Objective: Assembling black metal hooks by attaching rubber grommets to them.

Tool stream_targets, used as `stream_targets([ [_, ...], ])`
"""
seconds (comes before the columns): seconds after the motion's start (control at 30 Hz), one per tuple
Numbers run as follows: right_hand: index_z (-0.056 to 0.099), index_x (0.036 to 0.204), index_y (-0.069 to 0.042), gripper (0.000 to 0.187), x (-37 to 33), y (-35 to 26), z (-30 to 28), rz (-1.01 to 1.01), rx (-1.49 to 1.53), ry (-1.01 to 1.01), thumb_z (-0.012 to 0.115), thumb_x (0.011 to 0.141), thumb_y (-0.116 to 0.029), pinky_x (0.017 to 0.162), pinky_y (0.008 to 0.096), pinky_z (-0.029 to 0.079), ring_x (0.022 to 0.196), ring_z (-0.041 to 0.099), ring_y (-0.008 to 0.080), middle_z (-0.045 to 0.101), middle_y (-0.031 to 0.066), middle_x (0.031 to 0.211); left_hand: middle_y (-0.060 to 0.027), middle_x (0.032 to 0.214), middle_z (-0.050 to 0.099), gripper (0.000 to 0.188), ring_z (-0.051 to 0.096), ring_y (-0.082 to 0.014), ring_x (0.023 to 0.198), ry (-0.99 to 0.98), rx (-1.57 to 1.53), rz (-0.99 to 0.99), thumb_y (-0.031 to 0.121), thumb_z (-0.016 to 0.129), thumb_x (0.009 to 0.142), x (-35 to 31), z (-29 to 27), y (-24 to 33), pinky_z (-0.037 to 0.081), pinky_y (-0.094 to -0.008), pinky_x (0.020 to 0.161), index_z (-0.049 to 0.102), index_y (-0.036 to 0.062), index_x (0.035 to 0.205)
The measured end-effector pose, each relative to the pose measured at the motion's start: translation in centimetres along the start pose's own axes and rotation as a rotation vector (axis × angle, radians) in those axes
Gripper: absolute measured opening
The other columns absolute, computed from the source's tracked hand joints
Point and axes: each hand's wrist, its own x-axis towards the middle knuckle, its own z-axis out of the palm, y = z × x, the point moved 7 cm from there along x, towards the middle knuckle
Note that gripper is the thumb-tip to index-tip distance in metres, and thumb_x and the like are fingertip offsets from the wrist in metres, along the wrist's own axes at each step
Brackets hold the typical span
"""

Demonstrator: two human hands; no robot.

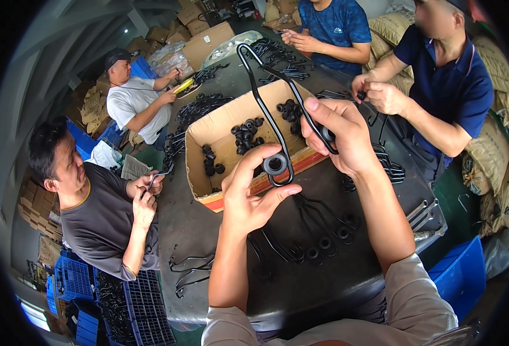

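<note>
Both hands hold up one bent black metal rod [270,115], its narrow bend pointing away from me. My left hand [246,199] is closed, with index finger and thumb about the rod's hooked near end. A black rubber grommet [274,165] sits inside that hook. My right hand [347,135] is closed on the rod's other leg, and a dark rubber piece [327,134] shows partly between its fingers. Beyond my hands stands an open cardboard box [205,138] with loose black grommets [244,138] in it. Rods with grommets [323,243] lie below my hands.
A dark table [197,230] carries more bent rods [194,268] at left and several piles farther off. Four-sided blue bin [459,277] stands at right, blue crates [76,277] at lower left. Several co-workers sit or stand round the table; sacks [488,167] are stacked at right.
</note>
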Motion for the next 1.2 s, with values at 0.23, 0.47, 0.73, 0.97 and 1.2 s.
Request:
stream_targets([
  [0.23, 0.067, 0.075, 0.0, 0.037, 0.3, -0.3, -0.5, -0.078, -0.159, 0.088, 0.067, 0.098, -0.029, 0.045, 0.0215, 0.03, 0.047, 0.044, 0.0051, 0.055, 0.0005, 0.057, -0.0176, 0.134, 0.063, 0.08, 0.058, -0.0292, 0.127, 0.098, -0.092, 0.006, 0.014, 0.091, 0.07, 1.0, -1.1, -0.5, 0.044, -0.0395, 0.107, 0.052, -0.0007, 0.139],
  [0.47, 0.067, 0.078, -0.002, 0.026, -0.1, -3.8, -4.5, -0.226, -0.232, 0.257, 0.07, 0.095, -0.022, 0.047, 0.021, 0.028, 0.05, 0.044, 0.0042, 0.056, -0.0012, 0.06, -0.0092, 0.107, 0.072, 0.029, 0.066, -0.0133, 0.094, 0.263, 0.003, -0.395, 0.016, 0.071, 0.095, -0.3, -8.4, -7.7, 0.05, -0.0273, 0.087, 0.066, -0.0036, 0.116],
  [0.73, 0.065, 0.078, -0.003, 0.029, 0.0, -3.8, -5.3, -0.157, -0.187, 0.235, 0.067, 0.097, -0.024, 0.047, 0.021, 0.028, 0.048, 0.042, 0.0056, 0.053, -0.0006, 0.056, -0.0148, 0.109, 0.073, 0.036, 0.07, -0.026, 0.1, -0.383, 0.55, -0.764, 0.017, 0.072, 0.087, -0.6, -5.1, -20.7, 0.052, -0.0356, 0.089, 0.067, 0.0035, 0.12],
  [0.97, 0.066, 0.073, -0.001, 0.033, -0.2, -4.3, -4.3, -0.139, -0.302, 0.117, 0.069, 0.096, -0.025, 0.047, 0.0207, 0.029, 0.051, 0.044, 0.0039, 0.054, -0.0014, 0.058, -0.0158, 0.126, 0.067, 0.043, 0.061, -0.0315, 0.121, -0.824, 0.891, -0.784, 0.007, 0.067, 0.081, -1.3, -2.7, -25.6, 0.049, -0.0412, 0.1, 0.066, 0.0105, 0.123],
  [1.2, 0.066, 0.074, 0.0, 0.032, -0.6, -4.7, -4.4, -0.12, -0.317, 0.086, 0.071, 0.095, -0.023, 0.046, 0.0205, 0.03, 0.05, 0.044, 0.0035, 0.054, -0.0016, 0.059, -0.0169, 0.121, 0.069, 0.043, 0.063, -0.0325, 0.118, -0.825, 0.939, -0.803, 0.018, 0.075, 0.081, -1.2, -2.3, -25.6, 0.05, -0.0424, 0.098, 0.067, 0.0095, 0.122],
])
